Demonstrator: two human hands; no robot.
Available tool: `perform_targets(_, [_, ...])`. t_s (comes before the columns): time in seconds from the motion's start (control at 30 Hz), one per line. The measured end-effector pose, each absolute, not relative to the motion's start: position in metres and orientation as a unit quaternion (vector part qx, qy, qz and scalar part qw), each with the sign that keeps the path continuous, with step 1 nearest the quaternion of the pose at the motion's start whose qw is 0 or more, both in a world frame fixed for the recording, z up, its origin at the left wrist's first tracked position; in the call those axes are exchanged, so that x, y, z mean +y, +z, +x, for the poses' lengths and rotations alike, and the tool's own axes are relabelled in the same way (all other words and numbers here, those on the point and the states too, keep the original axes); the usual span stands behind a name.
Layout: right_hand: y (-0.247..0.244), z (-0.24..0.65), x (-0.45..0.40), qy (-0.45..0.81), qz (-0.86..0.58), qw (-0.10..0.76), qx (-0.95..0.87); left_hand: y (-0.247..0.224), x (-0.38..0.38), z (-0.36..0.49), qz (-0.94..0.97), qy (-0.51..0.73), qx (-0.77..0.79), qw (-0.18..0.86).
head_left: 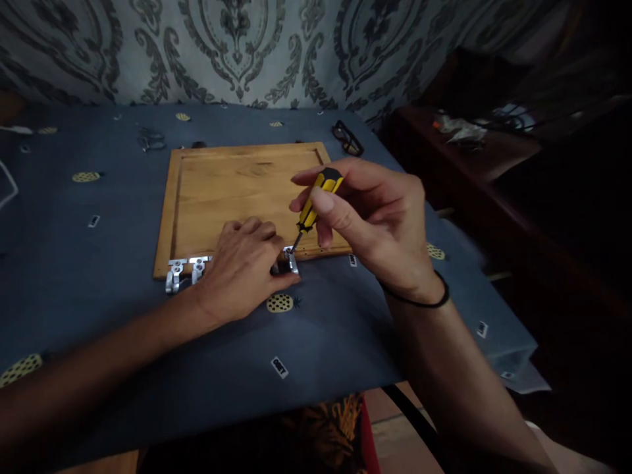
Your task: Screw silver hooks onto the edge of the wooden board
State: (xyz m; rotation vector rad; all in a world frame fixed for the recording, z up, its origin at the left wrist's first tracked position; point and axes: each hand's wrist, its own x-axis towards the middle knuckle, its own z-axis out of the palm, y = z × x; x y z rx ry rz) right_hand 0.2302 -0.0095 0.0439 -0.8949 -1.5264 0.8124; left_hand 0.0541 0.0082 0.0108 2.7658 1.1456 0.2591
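Note:
A wooden panel (247, 191) with a raised border lies flat on the cloth-covered table. Metal hinges sit along its near edge: a left hinge (176, 268), one beside it (198, 265), and a right hinge (293, 264). My left hand (241, 270) is closed over the right hinge, with its thumb along the near side and its fingers bent over the panel. In my right hand (380, 217) is a yellow and black screwdriver (310, 210), pinched between thumb and fingers. The screwdriver slants down, its tip at the right hinge; any screw there is too small to see.
Dark-framed glasses (347, 138) lie beyond the panel's right corner. Small metal pieces (151, 139) rest at the back left. The blue tablecloth (123, 342) hangs over the right edge, near a dark red piece of furniture (464, 178) carrying a clear plastic bag. A patterned curtain stands behind.

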Motion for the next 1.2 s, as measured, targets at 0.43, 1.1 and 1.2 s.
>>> perform_targets(0.43, [0.036,0.220,-0.016,0.280,-0.387,0.585,-0.656,0.011,0.008,0.053,0.916,0.106,0.376,0.089])
perform_targets(1.1, [0.037,0.231,-0.009,0.243,-0.414,0.573,-0.664,0.014,0.008,0.053,0.917,0.111,0.375,0.080])
perform_targets(1.2, [0.035,0.230,-0.008,0.248,-0.412,0.568,-0.667,0.015,0.008,0.054,0.914,0.108,0.380,0.090])
